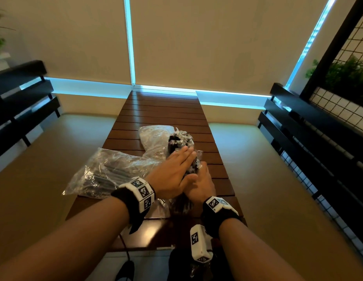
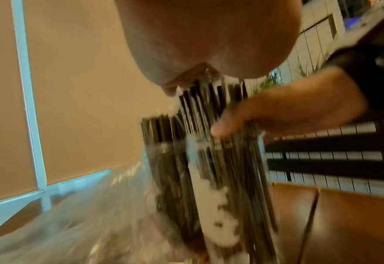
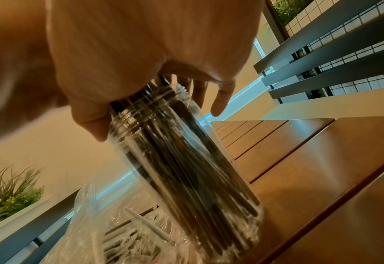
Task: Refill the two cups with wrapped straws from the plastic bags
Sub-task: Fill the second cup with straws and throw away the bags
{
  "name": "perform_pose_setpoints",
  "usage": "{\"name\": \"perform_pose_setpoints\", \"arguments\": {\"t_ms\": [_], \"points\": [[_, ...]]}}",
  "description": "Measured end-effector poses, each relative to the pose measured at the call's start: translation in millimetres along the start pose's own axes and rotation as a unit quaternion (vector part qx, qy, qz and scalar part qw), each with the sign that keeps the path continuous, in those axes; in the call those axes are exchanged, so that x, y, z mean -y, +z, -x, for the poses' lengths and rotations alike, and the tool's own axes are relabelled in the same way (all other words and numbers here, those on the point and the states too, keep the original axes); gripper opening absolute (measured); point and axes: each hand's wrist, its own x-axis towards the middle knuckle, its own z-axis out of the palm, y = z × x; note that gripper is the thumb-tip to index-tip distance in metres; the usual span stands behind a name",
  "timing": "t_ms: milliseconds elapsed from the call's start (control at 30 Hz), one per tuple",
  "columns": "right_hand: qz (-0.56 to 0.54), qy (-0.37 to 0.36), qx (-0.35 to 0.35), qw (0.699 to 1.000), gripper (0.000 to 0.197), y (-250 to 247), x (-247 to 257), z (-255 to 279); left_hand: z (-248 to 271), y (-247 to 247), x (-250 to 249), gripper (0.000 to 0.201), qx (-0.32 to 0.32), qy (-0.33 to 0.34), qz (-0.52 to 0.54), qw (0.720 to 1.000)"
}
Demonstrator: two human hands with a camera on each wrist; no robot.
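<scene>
On the slatted worktop [image 1: 168, 110], the near cup [image 3: 186, 178], a clear screw-neck container packed with dark wrapped straws [image 2: 209, 110], leaned toward one o'clock rather than standing upright. The right hand [image 1: 200, 183] had its grip curled round the neck and the straw tops, thumb on one side and fingers on the other. The left hand [image 1: 174, 171] lay flat and released on the straw ends, fingers straight, apparently pressing them down. The second cup [image 1: 179, 141], also full of straws, stood just beyond at twelve o'clock. One plastic bag [image 1: 103, 171] with straws left in it lay at nine o'clock; another bag [image 1: 154, 136] sat at eleven. The likeliest trouble seemed a tip-over: pushing on a leaning cup could skid its base on the smooth wood, or knock it into the second cup. A hard press might also buckle straws or tear wrappers.
</scene>
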Motion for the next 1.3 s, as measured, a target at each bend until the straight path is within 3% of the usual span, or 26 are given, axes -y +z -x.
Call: {"name": "perform_pose_setpoints", "arguments": {"t_ms": [67, 200, 233, 267, 367, 400, 500, 533, 567, 633, 700, 733, 800, 867, 933, 1000, 1067, 1133, 1200, 1300], "points": [[0.001, 0.000, 0.006, 1.000, 0.066, -1, -2, -1, 3, 7, 0, 0.082, 0.007, -0.011, 0.009, 1.000], [0.076, -0.046, 0.011, 0.996, 0.049, 2, -3, -7, -14, -4, -15, 0.066, -0.116, 0.025, 0.005, 0.993], [0.080, -0.055, -0.002, 0.995, 0.044, 1, -3, -7, -19, -5, -17, 0.061, -0.118, 0.041, 0.004, 0.992], [0.067, -0.049, -0.001, 0.997, 0.048, 2, -5, -6, -22, -4, -18, 0.057, -0.093, 0.053, -0.007, 0.994], [0.076, -0.025, 0.024, 0.997, 0.094, 9, -14, -5, -20, 11, -15, 0.055, 0.001, 0.048, -0.099, 0.994], [0.084, -0.026, 0.028, 0.996, 0.099, 8, -15, -4, -20, 13, -14, 0.057, 0.012, 0.044, -0.113, 0.993], [0.086, -0.013, 0.075, 0.993, 0.075, -3, -6, 3, -22, 7, -17, 0.065, 0.016, 0.052, -0.064, 0.996], [0.070, -0.011, 0.055, 0.996, 0.069, -7, -2, 8, -22, 0, -19, 0.067, -0.002, 0.053, -0.028, 0.998], [0.038, -0.011, 0.013, 0.999, 0.074, -8, -2, 11, -22, -7, -21, 0.067, -0.036, 0.048, 0.013, 0.998], [-0.052, 0.012, -0.029, 0.998, 0.111, -8, -3, 20, -20, -23, -18, 0.065, -0.127, 0.001, 0.102, 0.987], [-0.041, 0.075, 0.012, 0.996, 0.144, -4, -17, 29, -19, -39, -8, 0.059, -0.207, -0.069, 0.186, 0.958], [0.000, 0.108, 0.049, 0.993, 0.149, -5, -24, 33, -17, -43, 2, 0.051, -0.225, -0.111, 0.216, 0.944], [0.094, 0.163, 0.171, 0.967, 0.127, -5, -38, 40, -10, -44, 29, 0.033, -0.208, -0.202, 0.222, 0.931], [0.179, 0.162, 0.294, 0.925, 0.077, 1, -40, 44, 6, -35, 57, 0.036, -0.118, -0.278, 0.154, 0.941], [0.209, 0.103, 0.326, 0.916, 0.041, 15, -29, 46, 27, -19, 73, 0.071, 0.018, -0.313, 0.075, 0.947], [0.184, 0.040, 0.294, 0.937, 0.023, 32, -5, 46, 46, 1, 80, 0.099, 0.098, -0.326, 0.031, 0.940], [0.162, -0.020, 0.252, 0.954, 0.018, 48, 21, 44, 58, 20, 81, 0.093, 0.101, -0.338, 0.021, 0.935], [0.142, -0.059, 0.210, 0.966, 0.015, 61, 42, 40, 63, 32, 84, 0.064, 0.064, -0.352, 0.027, 0.933], [0.136, -0.077, 0.179, 0.971, 0.021, 72, 54, 35, 64, 34, 87, 0.041, 0.036, -0.363, 0.066, 0.929], [0.191, -0.079, 0.176, 0.962, 0.036, 93, 58, 25, 68, 27, 96, 0.033, 0.021, -0.342, 0.149, 0.928]]}}
